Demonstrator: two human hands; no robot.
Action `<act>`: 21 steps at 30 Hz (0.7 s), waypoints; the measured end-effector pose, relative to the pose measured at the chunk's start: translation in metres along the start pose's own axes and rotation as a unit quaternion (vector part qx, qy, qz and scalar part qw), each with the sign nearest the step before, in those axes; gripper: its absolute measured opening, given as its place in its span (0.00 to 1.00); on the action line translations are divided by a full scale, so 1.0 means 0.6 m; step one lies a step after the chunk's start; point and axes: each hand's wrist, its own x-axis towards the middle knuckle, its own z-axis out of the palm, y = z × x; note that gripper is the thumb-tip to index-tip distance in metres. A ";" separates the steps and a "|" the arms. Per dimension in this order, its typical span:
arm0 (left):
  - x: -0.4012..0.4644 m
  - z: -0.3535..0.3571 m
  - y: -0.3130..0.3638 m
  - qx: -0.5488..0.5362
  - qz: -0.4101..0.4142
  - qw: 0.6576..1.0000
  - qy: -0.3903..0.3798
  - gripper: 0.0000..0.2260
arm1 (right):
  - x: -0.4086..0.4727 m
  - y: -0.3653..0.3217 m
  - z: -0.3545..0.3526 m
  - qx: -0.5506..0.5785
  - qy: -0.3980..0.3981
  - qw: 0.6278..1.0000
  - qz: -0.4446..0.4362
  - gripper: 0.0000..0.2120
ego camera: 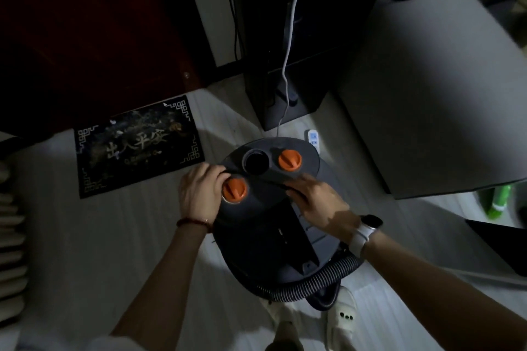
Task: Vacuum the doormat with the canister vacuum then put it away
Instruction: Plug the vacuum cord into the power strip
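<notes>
The dark grey canister vacuum [265,225] stands on the pale floor in front of me, with two orange knobs [289,160] and a round open port [255,162] on its top. Its ribbed hose [310,282] curls round the near side. My left hand [199,194] grips the left edge of the lid beside the nearer orange knob [234,190]. My right hand [316,202], with a white watch on the wrist, grips the dark handle at the lid's right. The black doormat [137,148] with gold characters lies to the left, by the dark red door.
A black tower [285,37] with a white cable [288,65] stands behind the vacuum, next to a white power strip [313,139]. A large grey cabinet [427,94] fills the right side. A green bottle [499,199] lies far right. My slippered feet [342,313] are below the vacuum.
</notes>
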 end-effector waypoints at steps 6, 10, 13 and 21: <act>0.135 0.020 0.068 -0.006 0.038 0.999 0.004 0.18 | 0.038 0.033 -0.026 0.029 0.113 0.987 0.106 0.12; 0.198 0.027 0.157 -0.061 0.038 0.997 0.030 0.18 | 0.046 0.058 -0.070 0.034 0.245 0.963 0.106 0.14; 0.204 0.052 0.231 -0.120 0.042 0.992 0.018 0.13 | 0.014 0.099 -0.108 0.032 0.302 0.945 0.125 0.11; 0.162 0.134 0.349 -0.201 0.013 0.978 -0.056 0.11 | -0.064 0.202 -0.180 0.042 0.288 0.947 0.137 0.12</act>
